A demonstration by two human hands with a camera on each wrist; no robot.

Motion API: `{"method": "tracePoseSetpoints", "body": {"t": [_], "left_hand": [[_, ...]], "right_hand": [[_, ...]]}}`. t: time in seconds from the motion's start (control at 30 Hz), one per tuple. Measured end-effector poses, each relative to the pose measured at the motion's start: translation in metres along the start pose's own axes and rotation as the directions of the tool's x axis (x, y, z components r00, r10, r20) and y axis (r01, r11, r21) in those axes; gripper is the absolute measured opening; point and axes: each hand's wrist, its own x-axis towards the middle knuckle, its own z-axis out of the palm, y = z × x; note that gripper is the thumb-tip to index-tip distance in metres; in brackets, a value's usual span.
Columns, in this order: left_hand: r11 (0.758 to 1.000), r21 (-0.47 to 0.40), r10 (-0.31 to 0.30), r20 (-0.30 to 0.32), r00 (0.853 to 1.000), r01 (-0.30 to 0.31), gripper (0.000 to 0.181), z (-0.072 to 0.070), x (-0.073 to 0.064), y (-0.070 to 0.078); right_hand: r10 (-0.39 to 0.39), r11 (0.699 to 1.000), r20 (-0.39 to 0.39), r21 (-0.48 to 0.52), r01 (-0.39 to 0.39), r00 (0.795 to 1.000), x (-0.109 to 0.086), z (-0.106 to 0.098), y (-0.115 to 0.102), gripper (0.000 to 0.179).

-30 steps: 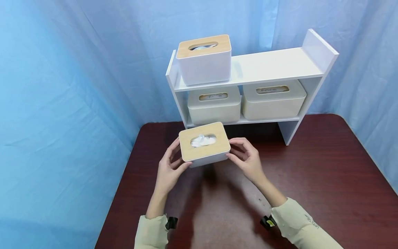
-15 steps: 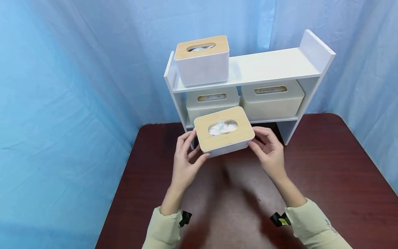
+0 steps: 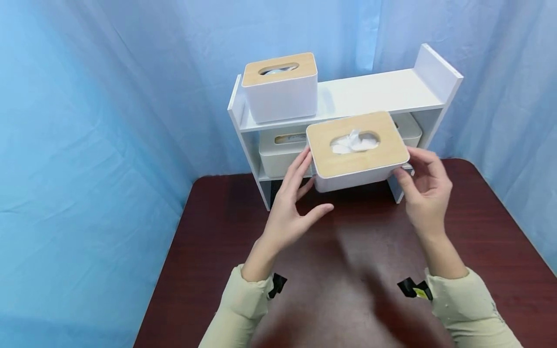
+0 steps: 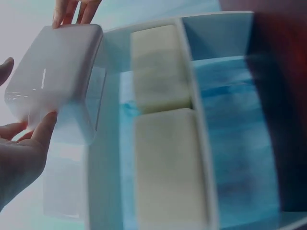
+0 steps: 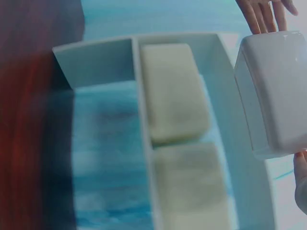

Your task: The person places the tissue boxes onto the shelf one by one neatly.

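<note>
A white tissue box [image 3: 357, 180] with a wood-look lid and a tuft of tissue in its slot is held up in front of the shelf, slightly tilted. Fairly straight fingers of my left hand [image 3: 285, 217] touch its left end, the thumb standing away from it. At the right end my right hand [image 3: 428, 198] grips the box between thumb and curled fingers. From below, the left wrist view shows the box's underside [image 4: 57, 62], with the right hand [image 4: 76, 10] at its far end. The left hand [image 5: 263, 17] appears at the top of the right wrist view.
On the white two-tier shelf [image 3: 370, 92], a taller wood-lidded tissue box [image 3: 280, 99] stands at the top left. Two cream tissue boxes sit on the lower tier, the left one [image 3: 278, 158] partly covered and the right one [image 3: 409, 129] mostly hidden. Dark red table [image 3: 209, 241] below.
Both hands have carried the tissue box up and to the right, from above the table to near the top shelf's front edge. The left thumb has come off the box.
</note>
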Motion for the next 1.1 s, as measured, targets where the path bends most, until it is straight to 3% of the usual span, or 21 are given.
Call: {"method": "tracePoseSetpoints", "body": {"t": [0.23, 0.37, 0.5, 0.6, 0.73, 0.83, 0.93, 1.1], "left_hand": [[0.998, -0.015, 0.068, 0.062, 0.996, -0.067, 0.093, 0.002, 0.048, 0.014], [0.996, -0.043, 0.084, 0.088, 0.993, -0.08, 0.088, 0.003, 0.078, 0.018], [0.995, -0.093, 0.039, 0.101, 0.994, -0.029, 0.085, 0.006, 0.104, 0.018], [0.982, -0.188, -0.002, 0.095, 0.995, 0.02, 0.08, 0.009, 0.121, 0.013], [0.957, -0.287, -0.021, 0.081, 0.997, 0.043, 0.071, 0.011, 0.14, 0.005], [0.964, -0.252, -0.064, 0.083, 0.995, 0.083, 0.067, 0.012, 0.152, -0.001], [0.962, -0.238, -0.117, 0.09, 0.989, 0.136, 0.065, 0.013, 0.163, -0.008], [0.912, -0.36, -0.168, 0.107, 0.98, 0.195, 0.061, 0.014, 0.176, -0.017]], "right_hand": [[-0.043, 0.999, -0.098, 0.009, 0.045, 0.994, 0.043, 0.007, -0.021, 0.033], [-0.051, 0.996, -0.111, -0.073, 0.043, 0.993, 0.068, 0.006, -0.022, 0.033], [-0.038, 0.983, -0.101, -0.183, 0.019, 0.994, 0.088, 0.005, -0.019, 0.032], [-0.046, 0.961, -0.077, -0.274, 0.023, 0.996, 0.101, 0.006, -0.015, 0.032], [-0.019, 0.972, -0.073, -0.236, 0.001, 0.997, 0.111, 0.012, -0.011, 0.035], [0.027, 0.99, -0.082, -0.139, -0.039, 0.996, 0.116, 0.015, -0.008, 0.04], [0.06, 0.992, -0.055, -0.109, -0.066, 0.997, 0.12, 0.013, -0.001, 0.047], [0.13, 0.981, -0.024, -0.141, -0.132, 0.991, 0.125, 0.005, 0.012, 0.055]]}}
